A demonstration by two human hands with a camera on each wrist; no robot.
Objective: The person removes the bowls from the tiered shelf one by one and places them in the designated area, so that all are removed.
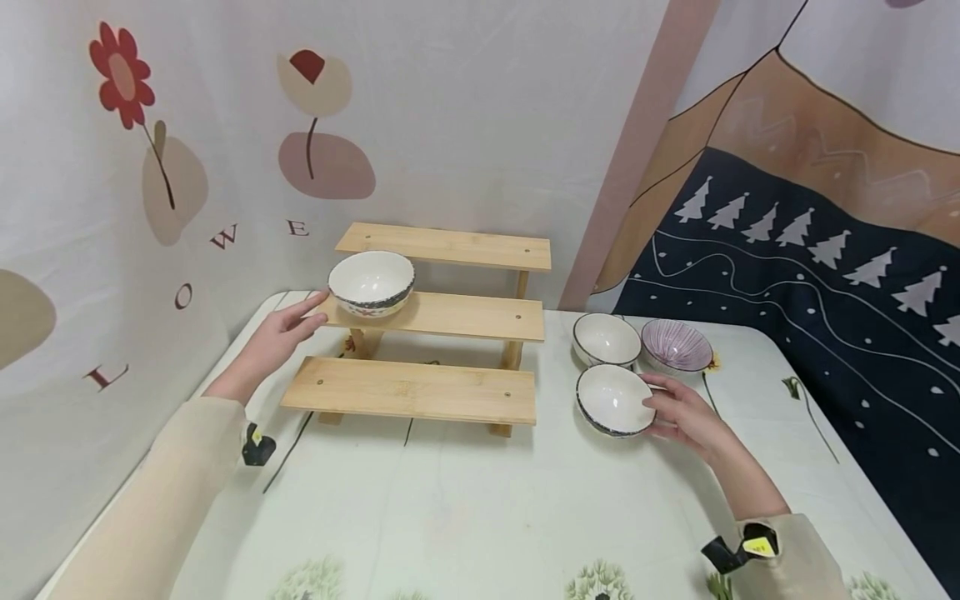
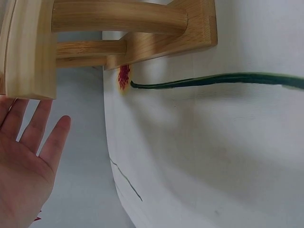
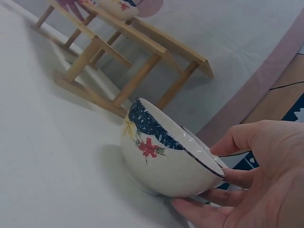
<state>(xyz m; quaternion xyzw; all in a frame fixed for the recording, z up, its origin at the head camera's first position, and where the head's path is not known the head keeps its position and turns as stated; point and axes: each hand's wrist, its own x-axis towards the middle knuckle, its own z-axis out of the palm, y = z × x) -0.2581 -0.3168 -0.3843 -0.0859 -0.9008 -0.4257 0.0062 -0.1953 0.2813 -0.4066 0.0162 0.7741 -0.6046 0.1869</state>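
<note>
My right hand [image 1: 686,414] grips the right rim of a white bowl [image 1: 611,400], thumb over the edge and fingers beneath. In the right wrist view this bowl [image 3: 159,159] shows a dark blue rim band and a red flower, and it looks slightly tilted. At the left end of a three-step wooden shelf [image 1: 408,392], my left hand [image 1: 281,337] has its fingers extended by the middle step. Another white bowl [image 1: 372,279] sits on that step, close to the left fingertips. From the left wrist view, the left hand [image 2: 31,152] appears with spread fingers against the shelf's end.
Behind the gripped bowl stand a white bowl [image 1: 606,337] and a purple-striped bowl [image 1: 677,344]. A flower-printed white cloth [image 1: 465,508] covers the table. Printed fabric [image 1: 480,108] hangs behind the shelf and along the left and right sides.
</note>
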